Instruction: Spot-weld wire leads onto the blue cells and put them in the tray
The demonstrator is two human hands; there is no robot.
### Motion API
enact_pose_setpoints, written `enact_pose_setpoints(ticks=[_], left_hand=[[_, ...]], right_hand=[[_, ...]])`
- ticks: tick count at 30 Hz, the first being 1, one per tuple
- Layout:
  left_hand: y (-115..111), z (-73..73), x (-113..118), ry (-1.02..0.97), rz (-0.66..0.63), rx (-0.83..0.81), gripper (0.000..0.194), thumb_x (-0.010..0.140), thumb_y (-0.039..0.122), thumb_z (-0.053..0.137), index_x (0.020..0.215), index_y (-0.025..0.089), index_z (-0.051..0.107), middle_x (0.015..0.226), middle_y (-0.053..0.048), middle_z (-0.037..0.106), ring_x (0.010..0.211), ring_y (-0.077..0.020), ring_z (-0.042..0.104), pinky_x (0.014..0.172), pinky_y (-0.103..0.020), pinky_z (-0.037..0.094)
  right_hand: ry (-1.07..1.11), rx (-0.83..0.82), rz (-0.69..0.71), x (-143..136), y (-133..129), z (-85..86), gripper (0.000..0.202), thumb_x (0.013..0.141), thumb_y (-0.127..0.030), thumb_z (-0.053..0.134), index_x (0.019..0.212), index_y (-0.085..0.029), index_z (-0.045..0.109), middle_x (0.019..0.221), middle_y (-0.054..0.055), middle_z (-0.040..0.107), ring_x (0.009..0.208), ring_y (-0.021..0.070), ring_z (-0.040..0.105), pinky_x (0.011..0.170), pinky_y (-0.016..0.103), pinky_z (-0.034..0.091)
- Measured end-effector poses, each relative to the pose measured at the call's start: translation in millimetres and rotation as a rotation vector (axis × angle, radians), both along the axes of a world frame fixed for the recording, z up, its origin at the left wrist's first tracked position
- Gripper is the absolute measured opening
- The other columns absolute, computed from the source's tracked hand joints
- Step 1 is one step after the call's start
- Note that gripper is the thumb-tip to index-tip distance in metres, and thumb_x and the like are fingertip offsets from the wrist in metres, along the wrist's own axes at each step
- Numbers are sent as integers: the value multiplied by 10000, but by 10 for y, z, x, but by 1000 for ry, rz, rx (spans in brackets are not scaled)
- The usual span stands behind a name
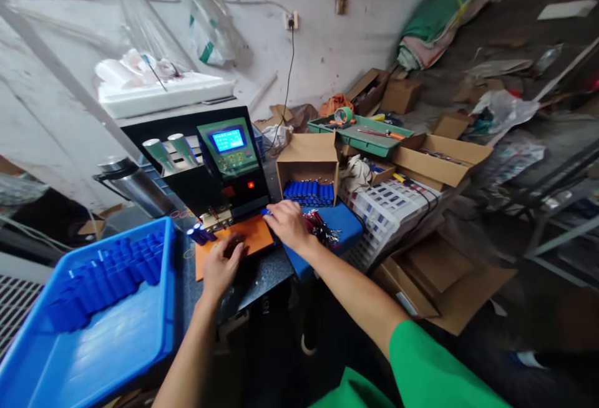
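Observation:
My right hand (286,222) is closed at the right end of the orange board (255,233), with the blue end of a battery cell (265,211) showing at its fingertips. My left hand (223,263) rests over the left part of the board, thumb and fingers loosely curled and apart, with nothing visible between them. Just beyond it, several blue battery cells (199,232) sit by the metal head (216,217) of a black machine (191,189). The machine's blue screen (229,139) is lit.
At the left a blue plastic bin (169,296) holds rows of blue cells. An open carton (306,149) with more cells stands behind my right hand, near a bundle of wires (322,230). A steel jug (135,183), a green tray (369,140) and a white crate (384,208) surround the bench.

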State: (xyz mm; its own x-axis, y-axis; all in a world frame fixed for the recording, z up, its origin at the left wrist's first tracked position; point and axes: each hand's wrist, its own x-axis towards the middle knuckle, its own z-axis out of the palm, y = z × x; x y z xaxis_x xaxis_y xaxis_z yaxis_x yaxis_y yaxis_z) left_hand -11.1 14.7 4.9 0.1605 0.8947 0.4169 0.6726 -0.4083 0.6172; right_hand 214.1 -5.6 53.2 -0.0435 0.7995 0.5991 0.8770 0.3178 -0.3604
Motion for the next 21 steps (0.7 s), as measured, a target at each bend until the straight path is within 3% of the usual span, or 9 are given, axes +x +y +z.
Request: enact_pose_setpoints(ticks=[5, 8, 14, 21], left_hand=[[-42, 68, 26, 21, 42, -18, 420, 846, 526, 557, 1095, 220, 701, 1044, -61, 732, 923, -239, 681, 835, -345, 533], [-59, 102, 41, 36, 50, -18, 390, 855, 513, 550, 1074, 231, 709, 1022, -45, 737, 886, -228, 683, 798, -327, 529], [-61, 110, 45, 54, 45, 3, 362, 865, 492, 543, 1068, 239, 702, 1029, -39, 743, 923, -235, 684, 788, -323, 520], [-76, 120, 73, 77, 66, 17, 358, 863, 501, 527, 1038, 246, 709, 982, -31, 740, 880, -231, 678, 777, -329, 513]], right_hand=[[105, 80, -327, 872, 139, -124, 340, 998, -320, 508, 1230, -127, 665, 1119, 145, 697, 1123, 261, 527, 966, 373, 354], [86, 58, -450, 1142, 234, -286, 332, 1000, -310, 495, 1219, -132, 670, 1132, 147, 700, 1093, 275, 525, 946, 397, 345], [14, -90, -492, 1182, 335, -576, 296, 995, -277, 484, 1159, -147, 693, 1160, 146, 702, 1064, 273, 520, 913, 394, 346], [-33, -145, -506, 1222, 396, -550, 331, 990, -187, 397, 1107, -167, 705, 1126, 143, 707, 1021, 276, 515, 892, 393, 360]])
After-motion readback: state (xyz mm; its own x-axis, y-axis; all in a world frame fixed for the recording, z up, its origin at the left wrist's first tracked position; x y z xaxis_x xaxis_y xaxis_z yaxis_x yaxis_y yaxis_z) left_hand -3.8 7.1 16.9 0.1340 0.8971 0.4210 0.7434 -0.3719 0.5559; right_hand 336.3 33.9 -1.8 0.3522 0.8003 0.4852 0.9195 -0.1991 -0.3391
